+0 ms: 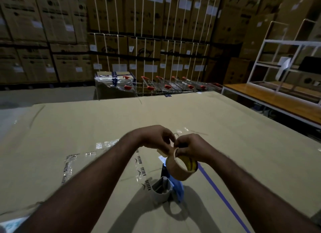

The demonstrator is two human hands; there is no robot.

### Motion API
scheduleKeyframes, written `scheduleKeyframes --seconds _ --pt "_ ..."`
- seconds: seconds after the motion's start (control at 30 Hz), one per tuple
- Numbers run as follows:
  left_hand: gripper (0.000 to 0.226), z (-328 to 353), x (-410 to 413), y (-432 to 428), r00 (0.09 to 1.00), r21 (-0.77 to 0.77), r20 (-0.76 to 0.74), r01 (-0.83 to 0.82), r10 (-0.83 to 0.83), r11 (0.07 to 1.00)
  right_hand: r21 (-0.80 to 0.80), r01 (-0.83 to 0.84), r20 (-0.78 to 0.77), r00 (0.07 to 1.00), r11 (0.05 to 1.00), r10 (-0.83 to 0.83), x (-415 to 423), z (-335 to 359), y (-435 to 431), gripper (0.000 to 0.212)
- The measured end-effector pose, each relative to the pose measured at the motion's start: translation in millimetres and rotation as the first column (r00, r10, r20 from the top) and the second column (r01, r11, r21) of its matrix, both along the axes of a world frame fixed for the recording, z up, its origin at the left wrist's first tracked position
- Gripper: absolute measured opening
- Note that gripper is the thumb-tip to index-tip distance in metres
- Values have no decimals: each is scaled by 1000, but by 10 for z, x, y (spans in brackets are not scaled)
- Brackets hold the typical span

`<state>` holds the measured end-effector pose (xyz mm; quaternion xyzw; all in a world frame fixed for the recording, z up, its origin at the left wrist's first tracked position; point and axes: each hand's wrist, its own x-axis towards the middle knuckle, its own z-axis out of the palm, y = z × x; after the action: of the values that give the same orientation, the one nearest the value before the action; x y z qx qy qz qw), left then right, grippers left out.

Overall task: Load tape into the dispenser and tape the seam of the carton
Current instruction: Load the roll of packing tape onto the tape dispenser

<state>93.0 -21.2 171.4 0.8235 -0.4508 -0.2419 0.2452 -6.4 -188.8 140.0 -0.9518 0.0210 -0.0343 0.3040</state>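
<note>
A brown roll of tape (178, 170) with a yellow inner core is held above a large flat carton (86, 128). My right hand (192, 148) grips the roll from the top right. My left hand (156, 139) pinches the loose tape end at the roll's top edge. Under the roll, the blue tape dispenser (171, 187) lies on the carton with a grey empty core at its near end. A blue tape line (224, 196) runs down the carton to the right of the dispenser. Clear printed tape (140, 172) covers a seam left of it.
Stacked cartons (139, 33) tied with white straps fill the back wall. A row of shopping trolleys (173, 85) with red handles stands behind the carton. A white metal frame (281, 59) sits on a wooden-topped table (271, 100) at the right. Grey floor (43, 95) lies at the left.
</note>
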Motion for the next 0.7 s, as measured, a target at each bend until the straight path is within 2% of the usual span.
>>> scheduleKeyframes --seconds 0.1,0.17,0.3,0.4,0.47,0.57,0.7 --pt "23 -79 134 62 994 30 104 -31 27 999 98 40 0 999 994 -40 65 -58 -4 15" --pt "17 -103 195 100 990 33 134 -47 42 998 124 48 -31 999 991 -44 107 -125 12 17" --pt "18 -120 250 122 974 109 226 -36 11 993 87 84 -105 992 993 -75 149 -315 69 22" --pt "18 -145 288 128 960 132 278 -19 -19 991 207 120 -150 985 971 -90 128 -403 87 28" --pt "19 -148 329 153 954 140 300 -25 -18 990 248 90 -201 979 964 -40 99 -422 108 31" --pt "21 -185 384 180 950 144 311 -27 -20 989 223 53 -281 960 973 12 58 -450 145 39" --pt "23 -302 406 181 952 151 305 -44 -4 988 305 59 -340 939 950 51 2 -522 174 45"
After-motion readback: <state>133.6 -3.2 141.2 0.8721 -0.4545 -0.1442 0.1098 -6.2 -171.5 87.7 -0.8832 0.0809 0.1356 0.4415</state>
